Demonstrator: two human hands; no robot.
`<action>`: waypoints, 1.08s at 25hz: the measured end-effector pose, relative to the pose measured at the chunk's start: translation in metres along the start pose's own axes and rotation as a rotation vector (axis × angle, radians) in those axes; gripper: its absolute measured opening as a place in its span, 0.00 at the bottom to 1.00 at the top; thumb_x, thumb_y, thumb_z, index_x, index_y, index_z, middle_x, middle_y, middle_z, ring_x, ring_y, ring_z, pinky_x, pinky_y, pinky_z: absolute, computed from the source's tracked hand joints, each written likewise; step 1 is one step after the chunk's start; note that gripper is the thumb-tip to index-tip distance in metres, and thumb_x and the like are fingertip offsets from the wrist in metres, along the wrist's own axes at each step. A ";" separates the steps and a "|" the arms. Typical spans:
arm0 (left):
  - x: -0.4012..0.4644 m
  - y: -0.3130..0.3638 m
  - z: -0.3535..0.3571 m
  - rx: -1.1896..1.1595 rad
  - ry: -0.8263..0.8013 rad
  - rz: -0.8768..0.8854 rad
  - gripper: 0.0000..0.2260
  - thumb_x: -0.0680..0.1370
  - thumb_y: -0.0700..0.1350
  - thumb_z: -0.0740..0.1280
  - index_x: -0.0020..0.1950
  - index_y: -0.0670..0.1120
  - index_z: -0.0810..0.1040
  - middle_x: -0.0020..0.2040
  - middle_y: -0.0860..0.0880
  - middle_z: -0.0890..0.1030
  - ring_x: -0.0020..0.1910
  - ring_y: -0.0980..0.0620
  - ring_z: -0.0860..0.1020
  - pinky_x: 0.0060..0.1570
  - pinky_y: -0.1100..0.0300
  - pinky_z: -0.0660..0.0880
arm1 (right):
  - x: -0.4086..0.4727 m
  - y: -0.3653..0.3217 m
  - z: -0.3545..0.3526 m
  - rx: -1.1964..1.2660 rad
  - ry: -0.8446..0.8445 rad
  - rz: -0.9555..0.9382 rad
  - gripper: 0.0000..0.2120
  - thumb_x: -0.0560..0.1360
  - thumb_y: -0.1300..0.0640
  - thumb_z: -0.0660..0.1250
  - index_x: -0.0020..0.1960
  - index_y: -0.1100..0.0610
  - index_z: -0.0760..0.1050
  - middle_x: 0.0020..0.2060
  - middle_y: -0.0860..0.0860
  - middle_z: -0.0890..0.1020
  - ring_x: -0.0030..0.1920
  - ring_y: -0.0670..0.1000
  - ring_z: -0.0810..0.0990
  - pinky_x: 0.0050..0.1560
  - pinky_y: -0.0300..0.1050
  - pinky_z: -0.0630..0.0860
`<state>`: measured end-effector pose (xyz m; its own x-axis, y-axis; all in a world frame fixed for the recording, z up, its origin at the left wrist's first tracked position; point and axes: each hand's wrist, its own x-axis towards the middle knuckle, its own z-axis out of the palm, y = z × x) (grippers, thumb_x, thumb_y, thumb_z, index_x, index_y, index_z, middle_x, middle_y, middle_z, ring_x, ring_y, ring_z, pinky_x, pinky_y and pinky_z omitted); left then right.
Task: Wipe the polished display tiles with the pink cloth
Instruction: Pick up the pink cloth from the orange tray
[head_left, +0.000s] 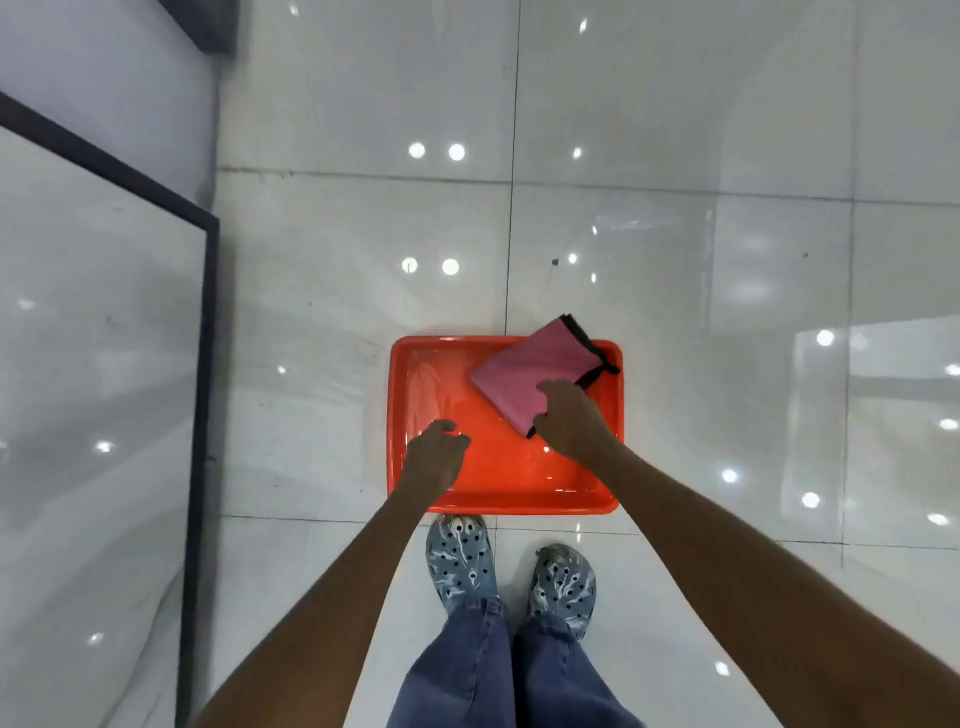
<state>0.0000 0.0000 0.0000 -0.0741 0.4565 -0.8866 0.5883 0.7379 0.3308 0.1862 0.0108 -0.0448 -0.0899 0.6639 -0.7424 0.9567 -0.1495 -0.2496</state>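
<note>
One red tray (447, 499) sits on the glossy floor tiles (675, 260), just ahead of two patterned clogs (460, 564). The right hand (569, 421) pinches one folded pink cloth (524, 376) above it; the left hand (434, 457) hovers loosely curled, grip holding nothing. One dark-framed display tile (93, 364) stands left.

Red tray (400, 395) (glossy) beside shoes (460, 561)

There were no words, numbers or signs to read on anything in the picture at all.

Bright overhead light, spot glare on glossy floor tiles (623, 104), wide-angle edge distortion
</note>
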 end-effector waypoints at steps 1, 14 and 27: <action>0.018 -0.008 0.009 -0.017 0.003 0.006 0.17 0.81 0.43 0.62 0.70 0.40 0.72 0.54 0.41 0.79 0.47 0.45 0.78 0.43 0.61 0.69 | 0.021 0.000 0.007 -0.104 0.050 -0.077 0.24 0.77 0.61 0.62 0.72 0.61 0.64 0.69 0.58 0.69 0.67 0.58 0.68 0.64 0.51 0.67; 0.070 -0.030 0.034 -0.123 0.045 -0.022 0.18 0.82 0.45 0.61 0.71 0.42 0.71 0.66 0.43 0.76 0.59 0.46 0.76 0.50 0.63 0.67 | 0.099 -0.003 0.004 -0.717 0.235 -0.191 0.16 0.75 0.64 0.64 0.62 0.61 0.68 0.56 0.56 0.73 0.54 0.54 0.75 0.57 0.47 0.69; -0.134 0.090 -0.048 -0.140 0.086 0.035 0.18 0.82 0.44 0.60 0.72 0.42 0.70 0.45 0.49 0.76 0.40 0.53 0.73 0.35 0.66 0.68 | -0.092 -0.021 -0.151 -0.076 0.045 -0.182 0.23 0.81 0.57 0.59 0.75 0.50 0.63 0.57 0.58 0.72 0.56 0.61 0.76 0.57 0.50 0.72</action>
<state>0.0241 0.0298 0.1641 -0.1278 0.5198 -0.8447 0.4740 0.7801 0.4084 0.2161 0.0633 0.1225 -0.2525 0.7074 -0.6602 0.9441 0.0308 -0.3282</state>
